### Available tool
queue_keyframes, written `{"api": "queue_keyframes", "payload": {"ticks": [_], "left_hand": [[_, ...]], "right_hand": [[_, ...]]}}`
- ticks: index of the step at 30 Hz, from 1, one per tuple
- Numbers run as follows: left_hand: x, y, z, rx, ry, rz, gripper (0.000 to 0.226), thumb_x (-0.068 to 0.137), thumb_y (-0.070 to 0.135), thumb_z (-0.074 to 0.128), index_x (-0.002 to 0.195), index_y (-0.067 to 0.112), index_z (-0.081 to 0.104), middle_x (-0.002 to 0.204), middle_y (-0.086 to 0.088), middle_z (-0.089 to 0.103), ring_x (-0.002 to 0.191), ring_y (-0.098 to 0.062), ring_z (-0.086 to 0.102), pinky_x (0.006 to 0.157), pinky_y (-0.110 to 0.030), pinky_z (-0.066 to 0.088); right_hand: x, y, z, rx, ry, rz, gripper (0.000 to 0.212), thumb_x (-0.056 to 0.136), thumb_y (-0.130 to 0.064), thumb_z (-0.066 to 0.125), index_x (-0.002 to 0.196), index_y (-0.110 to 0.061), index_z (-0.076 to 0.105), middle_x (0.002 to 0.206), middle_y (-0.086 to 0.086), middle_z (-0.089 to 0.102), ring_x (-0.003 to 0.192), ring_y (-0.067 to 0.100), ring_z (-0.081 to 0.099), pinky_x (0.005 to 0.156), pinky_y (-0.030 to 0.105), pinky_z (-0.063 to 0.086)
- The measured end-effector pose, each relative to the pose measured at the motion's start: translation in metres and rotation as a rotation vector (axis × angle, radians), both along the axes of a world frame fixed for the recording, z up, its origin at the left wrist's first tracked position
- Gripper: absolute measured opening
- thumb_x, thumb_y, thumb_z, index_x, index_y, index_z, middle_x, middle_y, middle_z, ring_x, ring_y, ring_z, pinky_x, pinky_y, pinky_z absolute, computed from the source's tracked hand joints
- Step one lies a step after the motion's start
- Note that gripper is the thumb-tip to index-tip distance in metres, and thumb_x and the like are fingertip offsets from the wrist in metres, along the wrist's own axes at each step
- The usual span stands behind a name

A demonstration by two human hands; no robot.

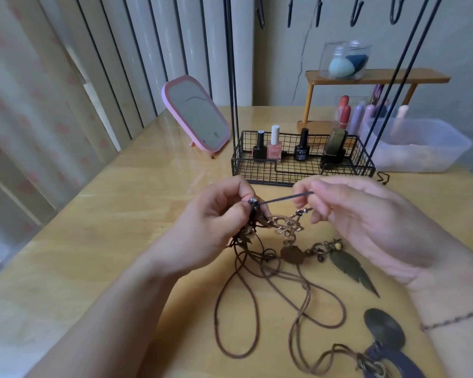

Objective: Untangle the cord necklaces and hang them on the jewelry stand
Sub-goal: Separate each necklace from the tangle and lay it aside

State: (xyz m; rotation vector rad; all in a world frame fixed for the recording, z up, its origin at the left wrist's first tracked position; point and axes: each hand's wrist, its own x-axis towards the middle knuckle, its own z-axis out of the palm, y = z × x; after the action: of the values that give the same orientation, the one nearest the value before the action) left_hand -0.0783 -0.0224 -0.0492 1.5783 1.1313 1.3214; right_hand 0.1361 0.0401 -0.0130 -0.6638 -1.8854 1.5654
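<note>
We're looking down at a wooden table (pixel 99 241), and both hands are up over the tangle. The left hand (pixel 216 214) has its fingers curled tight, pinching a small metal bead (pixel 253 201) at the end of a thin dark cord (pixel 284 198). That cord runs taut toward three o'clock, straight into the right hand (pixel 366 222), where the thumb and forefinger pinch its other end.

Below the hands, a gold chain (pixel 284 227) with a clasp dangles between them. Under it, toward six o'clock, the brown cord necklaces (pixel 257 296) sprawl in loose, overlapping loops on the table, still snarled together near the left hand. A bronze feather pendant (pixel 352 271) lies at about four o'clock from the tangle, and a dark oval pendant (pixel 384 330) sits nearer the bottom edge, by the right wrist.

At twelve o'clock stands the jewelry stand (pixel 303 170): a black wire basket base with nail polish bottles (pixel 274 144) inside, thin uprights rising, and hooks along the top with nothing on them that we can see. A pink mirror (pixel 197 115) leans at eleven o'clock, and a clear plastic bin (pixel 418 143) sits at one o'clock.
</note>
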Motion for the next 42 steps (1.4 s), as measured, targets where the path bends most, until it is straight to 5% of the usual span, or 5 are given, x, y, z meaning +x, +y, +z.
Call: {"api": "queue_keyframes", "payload": {"ticks": [12, 19, 25, 37, 42], "left_hand": [[0.012, 0.001, -0.002, -0.193, -0.400, -0.061, 0.014, 0.092, 0.022, 0.041, 0.086, 0.012, 0.049, 0.078, -0.012, 0.068, 0.064, -0.023, 0.059, 0.056, -0.030, 0.044], [0.015, -0.001, -0.001, -0.163, -0.397, -0.158, 0.018, 0.096, 0.020, 0.037, 0.096, 0.004, 0.045, 0.073, -0.015, 0.065, 0.068, -0.029, 0.060, 0.065, -0.036, 0.046], [0.016, -0.003, -0.001, -0.157, -0.370, -0.183, 0.016, 0.097, 0.021, 0.040, 0.088, 0.010, 0.047, 0.075, -0.012, 0.059, 0.068, -0.027, 0.057, 0.064, -0.036, 0.042], [0.016, -0.001, -0.002, -0.174, -0.364, -0.112, 0.015, 0.095, 0.023, 0.045, 0.092, 0.012, 0.054, 0.097, -0.016, 0.068, 0.059, -0.025, 0.051, 0.058, -0.034, 0.039], [0.013, -0.001, -0.002, -0.184, -0.333, -0.090, 0.014, 0.094, 0.027, 0.048, 0.087, 0.019, 0.057, 0.108, -0.045, 0.052, 0.053, -0.025, 0.052, 0.051, -0.030, 0.043]], "right_hand": [[-0.011, -0.008, -0.001, -0.179, 0.134, -0.023, 0.017, 0.069, -0.003, 0.068, 0.085, 0.003, 0.065, 0.084, 0.019, 0.072, 0.072, 0.024, 0.070, 0.063, 0.025, 0.059], [-0.019, -0.011, -0.006, -0.267, 0.111, -0.179, 0.025, 0.061, -0.003, 0.074, 0.080, -0.005, 0.057, 0.074, 0.017, 0.072, 0.060, 0.022, 0.070, 0.051, 0.021, 0.057], [-0.021, -0.009, -0.008, -0.359, 0.094, -0.312, 0.022, 0.074, 0.005, 0.074, 0.082, -0.009, 0.058, 0.097, 0.033, 0.070, 0.093, 0.048, 0.070, 0.054, 0.026, 0.059], [-0.025, -0.016, -0.004, -0.338, 0.053, -0.310, 0.013, 0.085, 0.012, 0.064, 0.088, -0.001, 0.062, 0.076, 0.013, 0.075, 0.054, 0.021, 0.067, 0.047, 0.024, 0.057], [-0.025, -0.010, -0.008, -0.520, 0.152, -0.282, 0.015, 0.088, 0.012, 0.058, 0.095, -0.001, 0.059, 0.073, 0.014, 0.072, 0.057, 0.022, 0.070, 0.045, 0.022, 0.055]]}}
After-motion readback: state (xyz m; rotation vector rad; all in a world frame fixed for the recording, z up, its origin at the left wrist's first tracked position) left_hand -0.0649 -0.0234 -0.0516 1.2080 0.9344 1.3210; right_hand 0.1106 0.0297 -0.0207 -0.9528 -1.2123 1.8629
